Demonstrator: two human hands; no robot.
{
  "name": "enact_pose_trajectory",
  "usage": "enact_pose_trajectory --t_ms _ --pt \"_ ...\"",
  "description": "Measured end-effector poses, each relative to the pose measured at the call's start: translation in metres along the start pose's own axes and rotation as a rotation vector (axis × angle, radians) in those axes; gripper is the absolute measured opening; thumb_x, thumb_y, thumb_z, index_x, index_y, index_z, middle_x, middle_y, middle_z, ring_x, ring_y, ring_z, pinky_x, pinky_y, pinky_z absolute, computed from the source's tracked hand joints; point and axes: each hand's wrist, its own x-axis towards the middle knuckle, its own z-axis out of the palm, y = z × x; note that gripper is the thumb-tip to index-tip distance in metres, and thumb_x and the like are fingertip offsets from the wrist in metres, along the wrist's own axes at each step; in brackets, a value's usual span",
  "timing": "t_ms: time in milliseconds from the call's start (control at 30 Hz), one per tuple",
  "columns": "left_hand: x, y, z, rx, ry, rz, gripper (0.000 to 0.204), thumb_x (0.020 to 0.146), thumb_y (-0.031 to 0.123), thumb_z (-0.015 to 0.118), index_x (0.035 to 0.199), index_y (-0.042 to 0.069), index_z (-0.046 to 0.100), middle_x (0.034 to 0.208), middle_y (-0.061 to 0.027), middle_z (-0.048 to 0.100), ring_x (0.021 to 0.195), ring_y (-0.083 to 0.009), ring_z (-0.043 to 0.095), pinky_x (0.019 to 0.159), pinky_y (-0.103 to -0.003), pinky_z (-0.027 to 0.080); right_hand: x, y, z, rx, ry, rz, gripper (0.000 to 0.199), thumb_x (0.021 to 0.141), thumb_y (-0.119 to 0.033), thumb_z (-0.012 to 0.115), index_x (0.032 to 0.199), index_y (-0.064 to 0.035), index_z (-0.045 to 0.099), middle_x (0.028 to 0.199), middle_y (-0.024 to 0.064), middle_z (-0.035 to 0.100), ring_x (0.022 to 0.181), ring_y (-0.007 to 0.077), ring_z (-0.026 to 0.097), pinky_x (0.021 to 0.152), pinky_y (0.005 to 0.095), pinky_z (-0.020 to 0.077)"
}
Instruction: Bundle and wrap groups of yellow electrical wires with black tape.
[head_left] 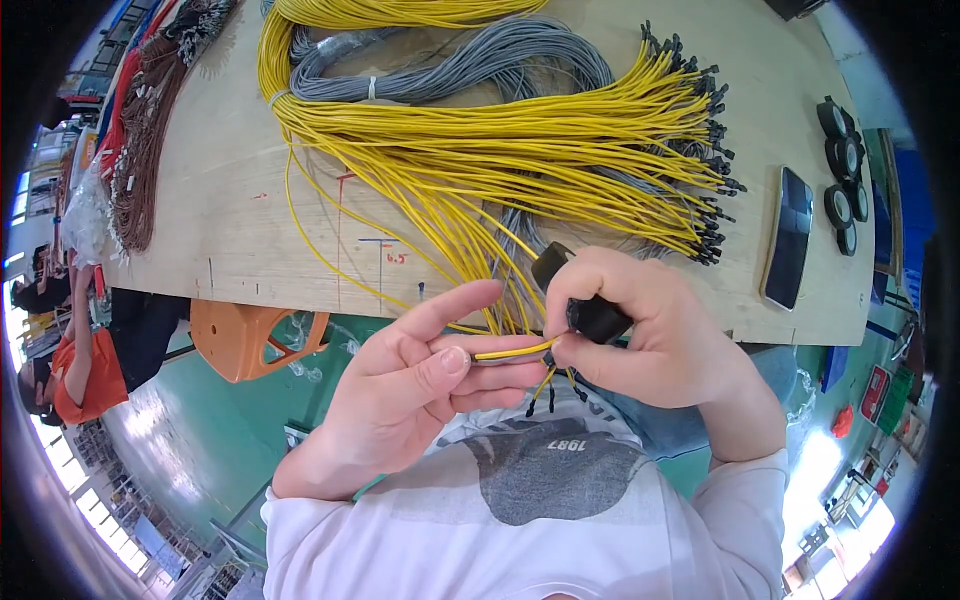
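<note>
Above my lap, at the table's near edge, my left hand (pixel 400 378) pinches a short yellow cable section (pixel 512 352) between thumb and fingers, its index finger stretched out. A grey strand seems to lie along that section. My right hand (pixel 665 330) grips a black tape roll (pixel 600 320), partly hidden by the fingers. Its thumb and fingertip press on the cable's other end, by a dark spot that looks like tape. Several short cable ends with black tips (pixel 553 395) hang below. Behind my hands, a bundle of yellow cables (pixel 500 140) spreads over the table.
Grey cables (pixel 450 75) lie among the yellow ones. On the wooden table (pixel 250 220) are a phone (pixel 788 238), several black tape rolls (pixel 840 157) and brown cables (pixel 150 150). An orange stool (pixel 235 340) stands below the near edge. A person in orange (pixel 95 370) is at far left.
</note>
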Motion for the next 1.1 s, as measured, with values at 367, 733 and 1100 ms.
enact_pose_trajectory --t_ms 367,733,1100 --pt "0.006 -0.006 -0.015 0.726 0.043 0.158 0.026 0.084 0.002 0.050 0.110 -0.001 0.053 0.104 -0.0149 0.059 0.098 -0.0245 0.056 0.086 -0.035 0.043 -0.002 0.007 0.005 -0.263 0.026 -0.122 0.020 0.069 -0.003 0.057 0.087 -0.0121 0.052 0.070 0.0030 0.052 0.066 0.0210 0.052 0.077 0.0372 0.0354" --pt "0.025 -0.025 0.004 1.442 0.131 0.850 0.013 0.072 -0.003 0.062 0.084 -0.001 0.058 0.071 -0.0101 0.057 0.061 -0.0216 0.056 0.051 -0.027 0.044 -0.010 0.003 0.012 -0.367 0.075 -0.135 0.026 0.069 -0.007 0.061 0.093 -0.0117 0.054 0.070 0.0034 0.052 0.069 0.0220 0.053 0.085 0.0424 0.0331" --pt "0.014 -0.035 -0.002 -0.052 0.072 -0.201 0.012 0.081 0.012 0.062 0.088 0.003 0.057 0.070 0.0009 0.053 0.055 -0.0037 0.041 0.048 -0.016 0.031 -0.057 0.000 0.043 0.009 0.329 0.041 0.017 0.074 0.000 0.058 0.090 -0.0034 0.064 0.054 -0.0005 0.055 0.049 0.0135 0.048 0.058 0.0277 0.0364"
